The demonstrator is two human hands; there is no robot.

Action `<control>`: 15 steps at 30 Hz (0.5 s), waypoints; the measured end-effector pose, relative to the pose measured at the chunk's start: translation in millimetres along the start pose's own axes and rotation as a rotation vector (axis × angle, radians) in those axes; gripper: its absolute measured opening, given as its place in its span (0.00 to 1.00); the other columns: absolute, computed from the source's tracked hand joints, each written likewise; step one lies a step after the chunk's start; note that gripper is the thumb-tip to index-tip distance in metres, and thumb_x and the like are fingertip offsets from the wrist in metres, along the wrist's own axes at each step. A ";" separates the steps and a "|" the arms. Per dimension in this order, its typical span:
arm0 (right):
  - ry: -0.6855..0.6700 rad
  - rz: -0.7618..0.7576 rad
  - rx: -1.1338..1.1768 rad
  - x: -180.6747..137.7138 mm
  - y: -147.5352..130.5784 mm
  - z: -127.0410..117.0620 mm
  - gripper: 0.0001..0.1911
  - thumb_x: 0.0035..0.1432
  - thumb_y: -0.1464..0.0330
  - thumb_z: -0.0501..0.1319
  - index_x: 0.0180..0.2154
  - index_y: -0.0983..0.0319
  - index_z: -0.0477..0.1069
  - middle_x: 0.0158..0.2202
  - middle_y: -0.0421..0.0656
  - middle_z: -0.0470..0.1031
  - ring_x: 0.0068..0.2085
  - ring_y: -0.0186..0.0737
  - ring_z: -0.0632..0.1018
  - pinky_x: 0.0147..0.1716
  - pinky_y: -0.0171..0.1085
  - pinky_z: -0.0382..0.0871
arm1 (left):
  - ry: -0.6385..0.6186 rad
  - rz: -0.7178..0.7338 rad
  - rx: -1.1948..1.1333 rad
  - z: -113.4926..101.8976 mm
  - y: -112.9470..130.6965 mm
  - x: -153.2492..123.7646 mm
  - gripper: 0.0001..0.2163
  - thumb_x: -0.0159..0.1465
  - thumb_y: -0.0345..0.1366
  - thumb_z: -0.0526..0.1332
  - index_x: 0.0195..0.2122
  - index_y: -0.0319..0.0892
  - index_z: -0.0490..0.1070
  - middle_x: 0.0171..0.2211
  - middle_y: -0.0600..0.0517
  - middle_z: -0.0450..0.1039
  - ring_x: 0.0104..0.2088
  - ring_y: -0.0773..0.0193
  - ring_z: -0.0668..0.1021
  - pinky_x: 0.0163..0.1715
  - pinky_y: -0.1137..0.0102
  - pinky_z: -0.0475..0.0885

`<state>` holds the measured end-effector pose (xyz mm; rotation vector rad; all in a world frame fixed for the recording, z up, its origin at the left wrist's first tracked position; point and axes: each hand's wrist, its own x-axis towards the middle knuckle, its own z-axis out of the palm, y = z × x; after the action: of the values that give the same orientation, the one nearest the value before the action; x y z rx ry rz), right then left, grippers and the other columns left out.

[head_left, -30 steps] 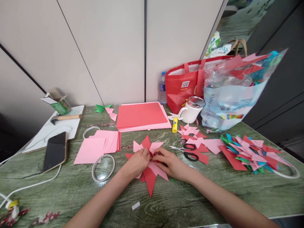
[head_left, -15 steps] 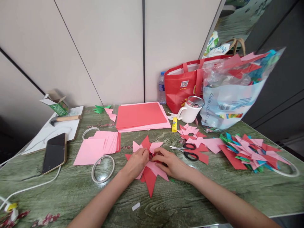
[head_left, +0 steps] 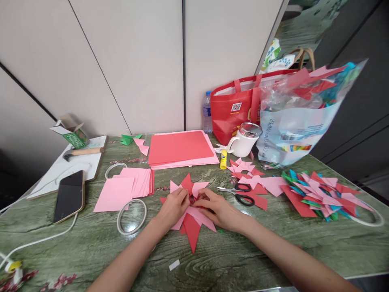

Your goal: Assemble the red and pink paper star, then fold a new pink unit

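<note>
A folded paper star point(head_left: 192, 232) with red and pink points lies on the green table in front of me. My left hand point(head_left: 174, 206) has its fingers closed on the star's left inner edge. From the other side, my right hand point(head_left: 216, 207) pinches the inner edge near the centre, thumb and forefinger bent together. Both sets of fingertips almost meet at the middle opening and hide part of it. Just right of my right hand lie black-handled scissors point(head_left: 240, 193), on and beside red paper pieces.
Rolls of tape point(head_left: 118, 219) and pink paper squares point(head_left: 114, 194) lie left. Behind are red sheets point(head_left: 181, 147), a glue stick point(head_left: 223, 159) and a white mug point(head_left: 244, 142). Folded paper pieces point(head_left: 328, 194) pile up right, before a plastic bag point(head_left: 291, 129). A phone point(head_left: 69, 196) and hammer point(head_left: 85, 151) are far left.
My left fingers have shifted very slightly at the star's inner edge. The star and my right hand stay in almost the same place.
</note>
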<state>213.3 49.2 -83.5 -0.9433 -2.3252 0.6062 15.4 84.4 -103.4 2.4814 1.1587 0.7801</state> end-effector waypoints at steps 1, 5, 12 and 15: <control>-0.002 0.003 0.002 -0.1 0.1 -0.1 0.11 0.60 0.74 0.54 0.44 0.61 0.69 0.46 0.48 0.64 0.44 0.38 0.70 0.45 0.38 0.68 | -0.003 0.001 0.003 0.2 0.0 0.0 0.08 0.61 0.28 0.51 0.32 0.40 0.68 0.27 0.52 0.69 0.27 0.66 0.72 0.29 0.72 0.66; -0.008 0.048 0.028 -0.4 -0.7 -1.2 0.11 0.59 0.75 0.54 0.45 0.61 0.65 0.47 0.49 0.64 0.45 0.39 0.70 0.46 0.40 0.67 | -0.003 -0.009 -0.015 0.3 0.0 -0.1 0.08 0.62 0.29 0.50 0.33 0.40 0.68 0.27 0.51 0.69 0.27 0.66 0.73 0.29 0.72 0.67; -0.015 0.064 0.049 0.0 -1.3 -1.4 0.20 0.58 0.75 0.55 0.52 0.60 0.59 0.50 0.49 0.64 0.49 0.40 0.69 0.50 0.42 0.65 | 0.053 -0.046 -0.045 -0.9 1.5 1.4 0.08 0.62 0.29 0.51 0.32 0.41 0.69 0.27 0.52 0.71 0.26 0.67 0.73 0.28 0.73 0.67; -0.010 0.048 0.043 -0.2 0.4 -0.4 0.20 0.58 0.75 0.55 0.52 0.60 0.59 0.51 0.49 0.64 0.50 0.41 0.69 0.50 0.42 0.65 | 0.084 -0.059 -0.060 -2.4 3.2 2.8 0.08 0.61 0.29 0.51 0.31 0.41 0.70 0.27 0.52 0.72 0.27 0.67 0.73 0.29 0.73 0.67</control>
<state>213.9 49.4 -83.5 -0.9805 -2.2946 0.6784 17.5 84.6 -99.0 2.3753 1.2129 0.8972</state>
